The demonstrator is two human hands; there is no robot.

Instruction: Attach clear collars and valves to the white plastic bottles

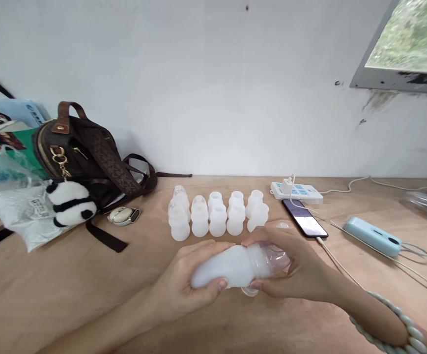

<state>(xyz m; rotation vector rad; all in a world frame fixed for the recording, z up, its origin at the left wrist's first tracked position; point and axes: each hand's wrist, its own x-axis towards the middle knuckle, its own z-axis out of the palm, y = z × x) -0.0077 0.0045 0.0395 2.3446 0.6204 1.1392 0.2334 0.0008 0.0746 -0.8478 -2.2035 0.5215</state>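
Observation:
A frosted white silicone bottle (231, 265) lies sideways between both my hands, low over the wooden table (51, 295). My left hand (184, 285) wraps round its body, thumb below and fingers over the top. My right hand (294, 268) grips the clear cap end (272, 258) of the same bottle, fingers curled round it. Behind my hands, several more frosted white bottles (216, 214) stand upright in two rows.
A brown backpack (84, 152) with a panda plush (71, 201) stands at the left, beside plastic bags (14, 206). A phone (304, 219) on a cable, a white power strip (296, 191) and a light-blue device (371, 236) lie to the right. The white wall closes the back.

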